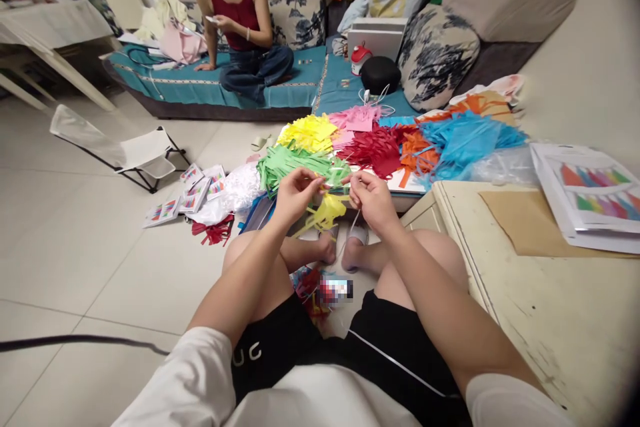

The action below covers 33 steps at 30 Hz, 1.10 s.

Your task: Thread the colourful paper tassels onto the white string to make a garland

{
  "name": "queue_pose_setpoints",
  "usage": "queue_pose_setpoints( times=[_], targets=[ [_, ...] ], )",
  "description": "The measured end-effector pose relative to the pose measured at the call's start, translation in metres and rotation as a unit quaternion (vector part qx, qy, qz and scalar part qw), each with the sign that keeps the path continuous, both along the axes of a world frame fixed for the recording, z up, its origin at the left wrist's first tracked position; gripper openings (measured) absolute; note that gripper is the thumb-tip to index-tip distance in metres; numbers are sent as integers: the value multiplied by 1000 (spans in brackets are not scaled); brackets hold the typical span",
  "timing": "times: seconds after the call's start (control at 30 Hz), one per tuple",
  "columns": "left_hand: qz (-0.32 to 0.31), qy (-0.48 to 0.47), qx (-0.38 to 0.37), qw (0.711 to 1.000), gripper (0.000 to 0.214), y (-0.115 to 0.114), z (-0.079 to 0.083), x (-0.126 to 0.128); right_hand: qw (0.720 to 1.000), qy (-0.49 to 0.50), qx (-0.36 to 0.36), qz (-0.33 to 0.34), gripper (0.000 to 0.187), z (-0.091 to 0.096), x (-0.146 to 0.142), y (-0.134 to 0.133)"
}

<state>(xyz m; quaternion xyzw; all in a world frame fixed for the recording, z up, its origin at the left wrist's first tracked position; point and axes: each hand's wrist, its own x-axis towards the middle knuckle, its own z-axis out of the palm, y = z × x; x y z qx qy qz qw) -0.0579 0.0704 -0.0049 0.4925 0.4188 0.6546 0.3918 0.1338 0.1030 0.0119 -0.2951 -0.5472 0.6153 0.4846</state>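
Observation:
Between my raised hands hangs a yellow paper tassel (pixel 327 211), its fringe strips dangling over my feet. My left hand (pixel 301 188) pinches it near the top, thumb against the fingers. A short gap to the right, my right hand (pixel 369 193) is closed in a pinch on a thin white string (pixel 356 220), which trails down below the fingers. Just beyond the hands lies a pile of green fringed paper (pixel 295 165). Behind it are yellow fringed paper (pixel 307 133) and dark red fringed paper (pixel 375 150).
Orange fringe (pixel 419 152) and blue fringe (pixel 470 140) lie farther right. Printed packages (pixel 590 190) rest on a cream cabinet (pixel 545 300) at my right. A white folding chair (pixel 145 150) stands left. Another person (pixel 235 20) sits on the teal sofa (pixel 305 83).

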Motion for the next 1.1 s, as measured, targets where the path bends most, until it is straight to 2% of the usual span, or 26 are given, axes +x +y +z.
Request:
queue_pose_setpoints(
  times=[0.13, 0.23, 0.43, 0.57, 0.7, 0.83, 0.93, 1.0, 1.1],
  targets=[
    [-47, -6, -23, 999, 47, -8, -10, 5, 996, -78, 50, -1, 51, -8, -5, -5],
    [-51, -4, -24, 998, 48, -10, -14, 6, 992, -104, 75, -1, 48, -11, -7, -4],
    [-50, -35, -39, 997, 64, -9, -20, 11, 987, -129, 93, -11, 36, -15, -10, -4],
    [-36, 16, -43, 998, 60, -12, -24, 15, 976, -183, 112, -49, 29, -17, -12, -9],
    [-9, 98, -8, 995, 49, -15, -26, 16, 962, -228, 127, -83, 25, -19, -14, -12],
    [-5, 107, 25, 994, 45, -16, -26, 17, 981, -172, 64, -58, 39, -20, -13, -7],
    [-62, 27, 7, 998, 50, -14, -26, 17, 997, -70, -41, -2, 55, -17, -11, -4],
    [-109, -24, -19, 994, 53, -12, -26, 16, 993, -15, -112, 37, 63, -14, -10, -3],
    [-143, -63, -49, 987, 52, -10, -28, 15, 986, 11, -156, 56, 66, -11, -9, -3]
  ],
)
